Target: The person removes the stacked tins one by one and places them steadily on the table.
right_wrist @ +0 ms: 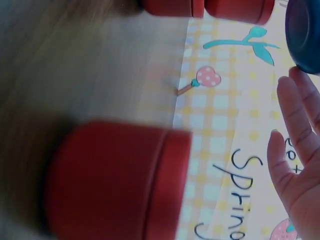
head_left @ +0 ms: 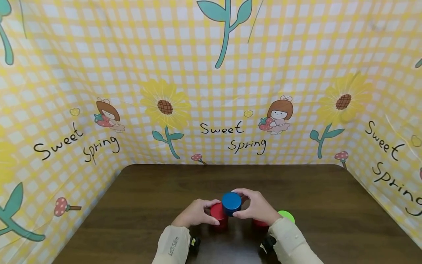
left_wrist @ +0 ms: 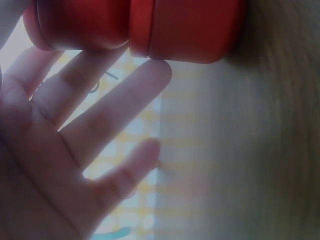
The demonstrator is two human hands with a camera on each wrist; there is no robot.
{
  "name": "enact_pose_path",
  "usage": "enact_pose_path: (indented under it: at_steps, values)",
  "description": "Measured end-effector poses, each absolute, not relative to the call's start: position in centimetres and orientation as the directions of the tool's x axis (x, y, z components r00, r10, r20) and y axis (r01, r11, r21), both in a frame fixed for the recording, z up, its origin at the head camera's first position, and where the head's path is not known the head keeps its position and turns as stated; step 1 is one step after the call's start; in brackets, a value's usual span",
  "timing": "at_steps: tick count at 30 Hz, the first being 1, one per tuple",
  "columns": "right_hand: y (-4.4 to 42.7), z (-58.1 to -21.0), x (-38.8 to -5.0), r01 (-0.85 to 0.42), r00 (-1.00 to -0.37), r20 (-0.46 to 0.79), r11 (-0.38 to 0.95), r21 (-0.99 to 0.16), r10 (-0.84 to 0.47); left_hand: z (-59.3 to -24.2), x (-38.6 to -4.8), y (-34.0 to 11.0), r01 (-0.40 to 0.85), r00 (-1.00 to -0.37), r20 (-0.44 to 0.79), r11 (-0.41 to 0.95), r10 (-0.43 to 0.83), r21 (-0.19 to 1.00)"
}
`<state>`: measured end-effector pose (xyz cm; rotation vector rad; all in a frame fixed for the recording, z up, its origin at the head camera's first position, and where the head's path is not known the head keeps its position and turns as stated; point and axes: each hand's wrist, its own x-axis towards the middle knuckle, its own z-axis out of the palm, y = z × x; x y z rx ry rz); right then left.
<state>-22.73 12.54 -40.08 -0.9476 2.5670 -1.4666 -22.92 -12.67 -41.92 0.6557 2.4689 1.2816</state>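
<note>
Two red round containers are stacked on the table; the upper one shows in the head view (head_left: 219, 211) and in the left wrist view (left_wrist: 82, 22), the lower one (left_wrist: 192, 30) beneath it. My left hand (head_left: 196, 213) grips the upper red container between thumb and fingers. A blue round container (head_left: 232, 202) is pinched in my right hand (head_left: 255, 207), its top facing up, close to the right of the red stack and higher. Whether blue and red touch, I cannot tell. In the right wrist view the blue container (right_wrist: 305, 35) is at the fingertips of my right hand (right_wrist: 302, 165).
Another red container (right_wrist: 117, 180) stands on the table (head_left: 158, 183), partly hidden under my right wrist in the head view. A green round top (head_left: 286, 215) shows behind my right forearm. A yellow checked cloth (head_left: 224, 91) surrounds the table's back and sides.
</note>
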Motion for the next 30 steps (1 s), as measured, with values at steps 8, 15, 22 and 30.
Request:
enact_pose_path:
  at_steps: [8, 15, 22, 30]
  values:
    - [15.1, -39.7, -22.7, -0.473, -0.844, 0.247, 0.441, -0.763, -0.477, -41.8, -23.2, -12.6, 0.272, -0.858, -0.046, 0.529, 0.511, 0.804]
    - [17.1, -39.6, -22.5, -0.476, -0.852, 0.258, 0.466, -0.746, -0.456, -41.8, -23.2, -12.7, 0.288, -0.852, -0.040, 0.532, 0.522, 0.797]
    - [18.3, -39.7, -22.3, -0.498, -0.844, 0.282, 0.469, -0.730, -0.457, -42.0, -23.2, -12.8, 0.299, -0.848, -0.031, 0.526, 0.529, 0.796]
    - [18.9, -40.0, -22.0, -0.498, -0.850, 0.295, 0.483, -0.720, -0.437, -42.1, -23.1, -12.9, 0.322, -0.842, -0.019, 0.530, 0.540, 0.784]
